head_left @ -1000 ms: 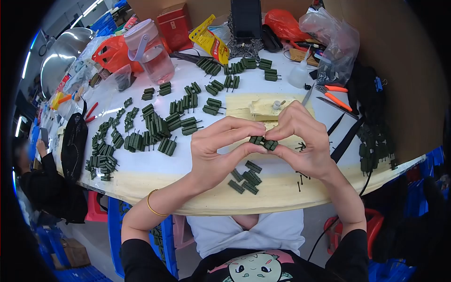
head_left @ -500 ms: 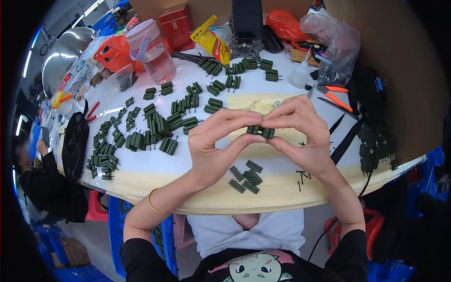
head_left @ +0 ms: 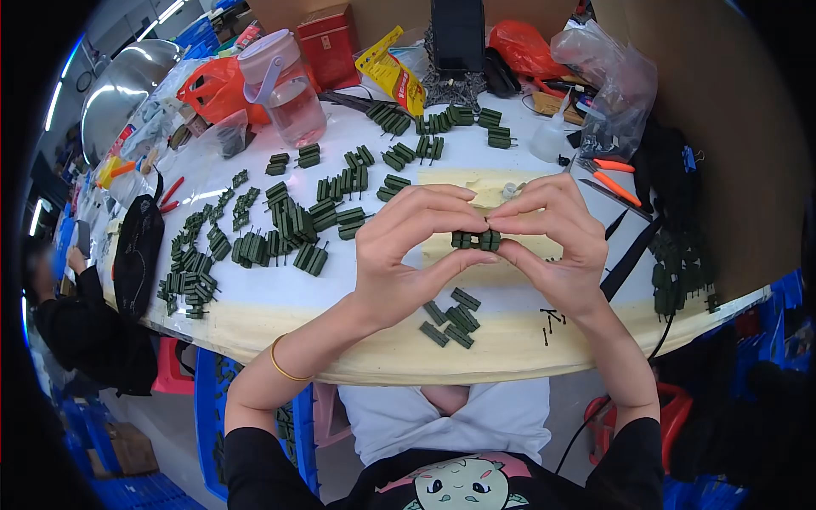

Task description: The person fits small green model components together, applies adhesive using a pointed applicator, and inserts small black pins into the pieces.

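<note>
Between the fingertips of both hands is a small dark green ribbed plastic part (head_left: pixel 476 240), held above the table. My left hand (head_left: pixel 412 242) pinches its left end with thumb and index finger. My right hand (head_left: pixel 551 238) pinches the right end the same way, and the fingertips of the two hands nearly meet. Below lie several loose green strips (head_left: pixel 457 318) on the cream-coloured mat (head_left: pixel 382 357). Thin black pins (head_left: pixel 552 321) are scattered under my right hand. Many similar green parts with thin pins (head_left: pixel 289 217) spread across the table to the left of my left hand.
Orange-handled pliers (head_left: pixel 616 183) lie at the right. A clear jug (head_left: pixel 293 102), a yellow packet (head_left: pixel 393 72), a dark phone-like screen (head_left: pixel 457 38) and plastic bags (head_left: pixel 608 76) stand at the back. Another person (head_left: pixel 81 314) sits at far left. A blue crate (head_left: pixel 208 425) is below the table edge.
The green part has turned slightly between my fingers, and its two halves look more level. Both hands have shifted a little to the right and down in view. The whole scene has shifted slightly too.
</note>
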`<state>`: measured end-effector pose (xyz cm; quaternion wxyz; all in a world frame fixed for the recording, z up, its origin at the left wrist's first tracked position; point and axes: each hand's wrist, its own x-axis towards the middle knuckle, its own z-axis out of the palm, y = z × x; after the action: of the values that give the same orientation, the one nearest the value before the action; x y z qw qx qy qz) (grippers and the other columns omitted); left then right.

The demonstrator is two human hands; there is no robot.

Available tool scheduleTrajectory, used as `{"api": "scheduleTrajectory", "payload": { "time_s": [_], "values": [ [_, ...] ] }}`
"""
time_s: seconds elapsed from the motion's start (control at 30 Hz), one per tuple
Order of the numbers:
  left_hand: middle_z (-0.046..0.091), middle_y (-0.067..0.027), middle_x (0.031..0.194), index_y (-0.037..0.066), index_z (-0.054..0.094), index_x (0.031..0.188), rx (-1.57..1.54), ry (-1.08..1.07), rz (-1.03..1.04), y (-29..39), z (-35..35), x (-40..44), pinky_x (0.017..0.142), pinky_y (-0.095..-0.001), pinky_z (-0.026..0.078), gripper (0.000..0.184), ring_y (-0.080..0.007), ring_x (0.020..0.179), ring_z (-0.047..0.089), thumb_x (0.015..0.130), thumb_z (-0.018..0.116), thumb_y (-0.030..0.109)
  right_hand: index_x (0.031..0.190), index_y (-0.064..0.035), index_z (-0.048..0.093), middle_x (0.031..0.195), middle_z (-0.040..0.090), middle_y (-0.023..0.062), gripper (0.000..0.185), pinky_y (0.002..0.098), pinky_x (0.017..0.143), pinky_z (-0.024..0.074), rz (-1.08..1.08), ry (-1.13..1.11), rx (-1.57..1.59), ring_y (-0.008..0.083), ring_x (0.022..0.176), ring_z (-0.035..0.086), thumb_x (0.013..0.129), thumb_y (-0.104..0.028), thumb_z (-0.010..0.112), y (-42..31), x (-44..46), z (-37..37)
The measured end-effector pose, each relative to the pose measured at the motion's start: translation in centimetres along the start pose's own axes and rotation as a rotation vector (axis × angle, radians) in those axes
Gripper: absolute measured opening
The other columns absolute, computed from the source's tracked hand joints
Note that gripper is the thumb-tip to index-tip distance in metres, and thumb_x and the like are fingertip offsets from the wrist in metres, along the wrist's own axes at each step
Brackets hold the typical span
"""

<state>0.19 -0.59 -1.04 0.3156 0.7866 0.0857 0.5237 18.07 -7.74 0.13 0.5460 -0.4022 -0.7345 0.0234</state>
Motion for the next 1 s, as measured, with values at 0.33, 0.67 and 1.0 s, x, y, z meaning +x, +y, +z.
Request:
{"api": "scheduleTrajectory", "payload": {
  "time_s": [0.33, 0.67, 1.0],
  "values": [
    [0.070, -0.0029, 0.092, 0.007, 0.072, 0.091, 0.099, -0.033, 0.057, 0.01, -0.13, 0.11, 0.088, -0.0338, 0.050, 0.028, -0.0234, 0.102, 0.061, 0.064, 0.080, 0.003, 0.089, -0.0073, 0.074, 0.089, 0.069, 0.0033, 0.030, 0.0307, 0.080, 0.0442, -0.017, -0.036, -0.059, 0.0200, 0.085, 0.052, 0.061, 0.005, 0.075, -0.13, -0.08, -0.51],
    [0.070, -0.0028, 0.092, 0.007, 0.072, 0.089, 0.130, 0.001, 0.072, 0.41, -0.08, 0.34, 0.086, -0.0332, 0.050, 0.027, -0.0232, 0.100, 0.060, 0.064, 0.080, 0.002, 0.091, -0.0070, 0.074, 0.086, 0.068, 0.0027, 0.033, 0.0310, 0.079, 0.0435, -0.058, -0.009, -0.085, 0.0198, 0.085, 0.051, 0.060, 0.005, 0.074, -0.05, -0.11, -0.19],
    [0.070, -0.0037, 0.092, 0.008, 0.072, 0.090, 0.178, 0.021, 0.118, 0.69, -0.16, 0.38, 0.088, -0.0335, 0.049, 0.029, -0.0221, 0.099, 0.060, 0.063, 0.081, 0.001, 0.092, -0.0079, 0.075, 0.088, 0.069, 0.0000, 0.033, 0.0290, 0.080, 0.0396, -0.075, 0.067, -0.114, 0.0181, 0.083, 0.052, 0.061, 0.003, 0.076, -0.39, -0.34, 0.36]
  ]
}}
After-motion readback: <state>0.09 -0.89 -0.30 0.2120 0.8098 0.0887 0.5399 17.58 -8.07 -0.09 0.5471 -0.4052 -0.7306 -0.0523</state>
